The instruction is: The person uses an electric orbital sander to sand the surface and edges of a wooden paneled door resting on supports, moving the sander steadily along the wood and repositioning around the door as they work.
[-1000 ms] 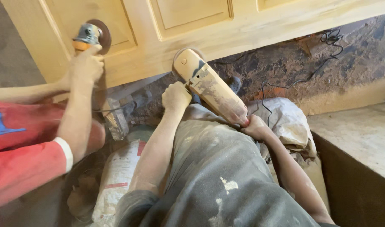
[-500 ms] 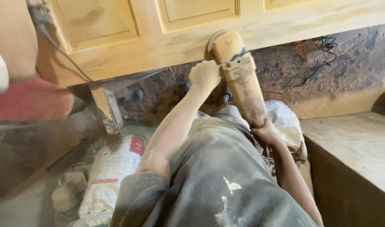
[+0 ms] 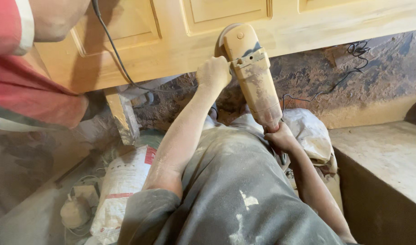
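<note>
— What changed?
— The angle grinder (image 3: 251, 72) has slid right along the wooden door panel (image 3: 171, 50).
— Grips?
— Left hand (image 3: 213, 72) clenches its side handle, right hand (image 3: 278, 136) its tail; a co-worker's arm (image 3: 53, 18) crowds the left.

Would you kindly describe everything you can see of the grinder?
The grinder is a long, dust-caked tan power tool with a rounded head and a darker band across its body. It lies tilted, head up against the lower rail of the wooden door. The left hand grips beside the head; the right hand holds its rear end. Its disc is hidden.
</note>
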